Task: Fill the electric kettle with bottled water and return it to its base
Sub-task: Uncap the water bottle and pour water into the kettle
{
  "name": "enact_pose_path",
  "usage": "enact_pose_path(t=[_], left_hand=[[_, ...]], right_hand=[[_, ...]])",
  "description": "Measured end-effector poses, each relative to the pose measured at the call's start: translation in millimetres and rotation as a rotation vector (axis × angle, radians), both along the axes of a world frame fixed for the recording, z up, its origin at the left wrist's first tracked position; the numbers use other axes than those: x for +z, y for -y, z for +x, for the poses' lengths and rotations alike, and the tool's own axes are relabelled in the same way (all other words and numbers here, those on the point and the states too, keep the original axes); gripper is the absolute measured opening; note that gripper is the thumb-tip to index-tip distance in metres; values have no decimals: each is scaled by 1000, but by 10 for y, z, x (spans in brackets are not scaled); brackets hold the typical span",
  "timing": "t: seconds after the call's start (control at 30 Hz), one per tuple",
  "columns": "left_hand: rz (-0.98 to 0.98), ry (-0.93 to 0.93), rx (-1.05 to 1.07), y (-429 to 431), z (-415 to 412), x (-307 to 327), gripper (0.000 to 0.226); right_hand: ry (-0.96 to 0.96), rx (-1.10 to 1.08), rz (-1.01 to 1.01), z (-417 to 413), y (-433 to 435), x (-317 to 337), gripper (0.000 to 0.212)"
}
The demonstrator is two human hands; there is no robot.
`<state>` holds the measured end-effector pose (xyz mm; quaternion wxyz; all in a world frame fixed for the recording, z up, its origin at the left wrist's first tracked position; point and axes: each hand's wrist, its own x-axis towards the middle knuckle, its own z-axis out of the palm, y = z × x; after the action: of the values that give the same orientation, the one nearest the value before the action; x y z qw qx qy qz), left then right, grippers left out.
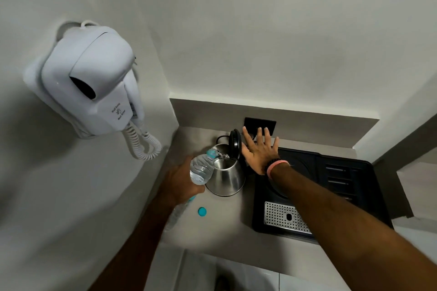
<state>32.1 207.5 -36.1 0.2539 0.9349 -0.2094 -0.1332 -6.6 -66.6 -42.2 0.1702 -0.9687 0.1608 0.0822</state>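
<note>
A steel electric kettle (pixel 227 176) stands on the grey counter (pixel 227 217), its black lid (pixel 234 143) flipped up. My left hand (pixel 182 182) grips a clear water bottle (pixel 201 169), tilted with its mouth over the kettle opening. Water runs from the bottle into the kettle. My right hand (pixel 260 149) is spread flat, fingers apart, just right of the raised lid, holding nothing. The bottle's blue cap (pixel 202 211) lies on the counter in front of the kettle. The kettle's round base (pixel 283 186) sits in the black tray to the right, partly hidden by my right forearm.
A black tray (pixel 350 186) with a perforated metal drip grate (pixel 281 217) fills the counter's right side. A white wall-mounted hair dryer (pixel 92 82) with a coiled cord hangs on the left wall. A dark wall socket plate (pixel 260 125) sits behind the kettle.
</note>
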Motion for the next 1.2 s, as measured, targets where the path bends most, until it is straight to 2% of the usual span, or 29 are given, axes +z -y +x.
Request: enact_pose_path(t=[0.27,0.8,1.2], left_hand=[[192,-123,0,53,94,118,69],[302,-142,20,26,75,140,68],[337,-157,45,9,57,162,76]], right_hand=[[5,3,-16,20,40,-26,79],[-4,6,-46,2,30,-13,81],[0,7,-52,6,37,-8,82]])
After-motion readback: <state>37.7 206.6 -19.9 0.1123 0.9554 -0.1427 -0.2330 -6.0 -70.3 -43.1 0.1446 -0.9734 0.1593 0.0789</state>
